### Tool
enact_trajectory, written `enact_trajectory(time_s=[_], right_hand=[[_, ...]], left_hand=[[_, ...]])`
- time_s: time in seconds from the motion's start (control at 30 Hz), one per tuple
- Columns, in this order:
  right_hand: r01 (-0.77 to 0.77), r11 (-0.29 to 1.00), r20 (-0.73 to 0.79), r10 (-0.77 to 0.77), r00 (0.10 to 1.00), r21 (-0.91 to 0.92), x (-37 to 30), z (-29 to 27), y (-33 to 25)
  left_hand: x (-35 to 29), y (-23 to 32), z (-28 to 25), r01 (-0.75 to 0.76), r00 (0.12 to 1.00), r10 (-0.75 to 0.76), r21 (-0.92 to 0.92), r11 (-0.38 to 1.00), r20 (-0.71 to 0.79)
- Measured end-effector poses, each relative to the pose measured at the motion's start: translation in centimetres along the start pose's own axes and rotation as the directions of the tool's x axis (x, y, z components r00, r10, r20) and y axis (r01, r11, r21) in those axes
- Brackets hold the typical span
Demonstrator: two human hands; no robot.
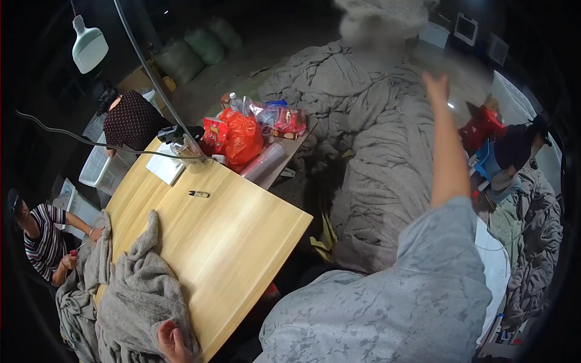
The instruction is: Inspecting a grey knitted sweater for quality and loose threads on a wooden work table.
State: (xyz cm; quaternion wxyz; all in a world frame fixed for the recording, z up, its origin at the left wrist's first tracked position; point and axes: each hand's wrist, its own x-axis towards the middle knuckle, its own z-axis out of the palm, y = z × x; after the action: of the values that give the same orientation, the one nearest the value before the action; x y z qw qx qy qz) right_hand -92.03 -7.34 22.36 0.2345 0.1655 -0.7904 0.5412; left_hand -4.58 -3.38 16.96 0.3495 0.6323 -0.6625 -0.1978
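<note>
My right arm reaches out over a long heap of grey fleecy cloth (387, 157) on the right. At its end my right hand (437, 88) is open and holds nothing. Beyond that hand, apart from it, a blurred bundle of grey cloth (381, 21) is above the heap's far end. My left hand (172, 343) is low at the left, by the table's near edge, its fingers loosely bent and nothing seen in them. Beside it a rumpled grey fleecy cloth (142, 296) lies on the wooden table (236, 224). Small thread snips (198, 194) rest on the tabletop.
A co-worker in a striped shirt (45, 242) handles grey cloth at the table's left. Others are bent over at the back left (133, 118) and right (514, 148). A red plastic bag (242, 139) and a clear roll (264, 166) sit past the table's far edge. A lamp (89, 45) hangs upper left.
</note>
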Motion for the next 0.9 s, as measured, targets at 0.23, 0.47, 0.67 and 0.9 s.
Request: enact_trajectory(time_s=[0.23, 0.47, 0.67, 0.9], right_hand=[[-0.135, 0.936, 0.536, 0.300, 0.789, -0.324, -27.5, 5.9, 17.7], [0.054, 0.998, 0.937, -0.052, 0.346, 0.036, -41.5, 8.5, 11.2], [0.094, 0.933, 0.923, -0.358, 0.138, 0.348, -42.2, 8.1, -0.3], [-0.047, 0.773, 0.756, -0.630, -0.174, 0.633, -49.7, 0.0, -20.9]], left_hand=[[2.3, 0.2, -0.1, -0.059, 0.997, 0.048, 0.216, 0.975, 0.057], [-0.1, -9.4, -1.7, 0.069, 0.976, 0.092, 0.675, 0.735, -0.199], [-0.9, -11.9, 0.4, 0.164, 0.929, 0.020, 0.460, 0.873, -0.370], [-3.3, 1.9, 2.8, -0.017, 0.999, 0.007, -0.189, 0.982, -0.051]])
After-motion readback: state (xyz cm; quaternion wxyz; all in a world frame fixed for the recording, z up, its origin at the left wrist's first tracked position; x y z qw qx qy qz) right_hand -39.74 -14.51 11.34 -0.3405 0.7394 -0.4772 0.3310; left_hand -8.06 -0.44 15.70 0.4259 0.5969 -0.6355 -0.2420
